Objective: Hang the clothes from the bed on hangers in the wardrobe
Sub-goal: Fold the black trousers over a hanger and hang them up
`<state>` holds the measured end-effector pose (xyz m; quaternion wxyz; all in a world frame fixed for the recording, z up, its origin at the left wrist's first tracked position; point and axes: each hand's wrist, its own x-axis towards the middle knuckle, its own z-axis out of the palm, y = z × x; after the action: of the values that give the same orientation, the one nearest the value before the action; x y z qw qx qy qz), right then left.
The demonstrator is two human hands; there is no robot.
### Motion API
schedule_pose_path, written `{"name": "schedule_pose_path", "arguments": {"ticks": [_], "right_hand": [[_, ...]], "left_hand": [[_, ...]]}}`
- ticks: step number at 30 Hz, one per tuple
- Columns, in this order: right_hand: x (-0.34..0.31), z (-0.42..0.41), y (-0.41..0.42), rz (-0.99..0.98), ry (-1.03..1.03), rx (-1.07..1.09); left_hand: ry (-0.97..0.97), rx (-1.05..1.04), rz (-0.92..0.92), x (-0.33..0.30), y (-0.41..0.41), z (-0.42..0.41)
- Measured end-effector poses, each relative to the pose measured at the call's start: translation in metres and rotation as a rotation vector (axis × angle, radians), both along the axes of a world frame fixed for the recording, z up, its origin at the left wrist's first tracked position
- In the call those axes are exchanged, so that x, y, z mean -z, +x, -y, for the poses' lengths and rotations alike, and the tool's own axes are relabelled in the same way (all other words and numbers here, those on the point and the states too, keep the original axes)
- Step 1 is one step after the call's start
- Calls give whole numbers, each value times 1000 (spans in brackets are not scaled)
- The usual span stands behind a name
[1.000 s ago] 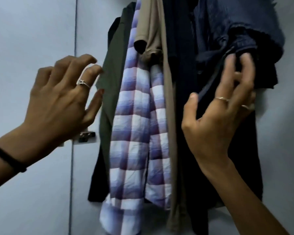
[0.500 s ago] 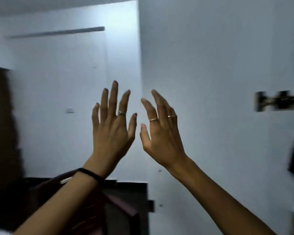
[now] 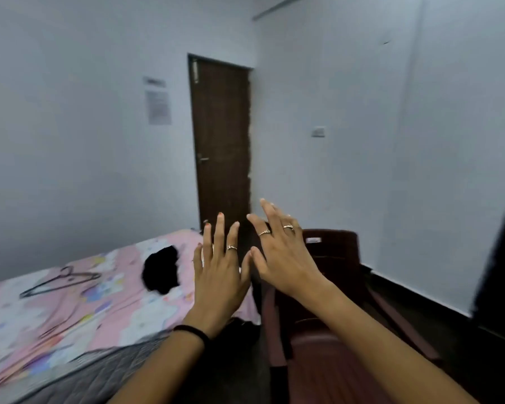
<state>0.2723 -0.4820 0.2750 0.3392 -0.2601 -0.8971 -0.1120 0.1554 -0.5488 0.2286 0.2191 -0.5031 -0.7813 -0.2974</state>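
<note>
Lying left of both empty, spread hands, the black garment on the bed — hanger beyond it — sits nearer the left hand than the right hand.

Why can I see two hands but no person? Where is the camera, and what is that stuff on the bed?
The camera sits on the person's head, so you see what they see: their own two arms reaching out. The left hand and the right hand have straight fingers and hold nothing. On the bed with the pink patterned sheet lie a thin dark wire hanger and a crumpled black piece of clothing. Beside the bed stands a dark red plastic chair. Behind is a brown wooden door.
</note>
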Motion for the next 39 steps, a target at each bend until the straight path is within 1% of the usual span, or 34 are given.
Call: {"name": "schedule_pose_path", "arguments": {"ticks": [4,6,9,13,15,19,21,25,30,36,39], "right_hand": [[34,1,-71,113,-123,-146],[53,-2,-104,183,-170,-201],[83,-13,-153,293,-239,-277],[109,-42,-217,385,-236,-403],[114,-61,-246,404,-231,-416],[132,-106,-316,479,-294,-407],[145,-123,-346,512,-312,-419],[170,-137,-392,597,-369,-450],[188,-145,-473,678,-401,-527],[218,-159,-591,740,-425,-524],[228,-175,-643,836,-520,-461]], "left_hand": [[-142,-149,119,46,-50,33],[-214,-199,207,64,-77,44],[-267,-267,286,81,-121,53],[-314,-338,371,104,-186,49],[-369,-366,412,113,-217,42],[-557,-417,509,135,-288,23],[-609,-450,549,151,-313,19],[-620,-489,625,177,-343,17],[-534,-529,652,199,-413,6],[-522,-533,665,224,-534,-13],[-536,-514,670,227,-598,-25]]}}
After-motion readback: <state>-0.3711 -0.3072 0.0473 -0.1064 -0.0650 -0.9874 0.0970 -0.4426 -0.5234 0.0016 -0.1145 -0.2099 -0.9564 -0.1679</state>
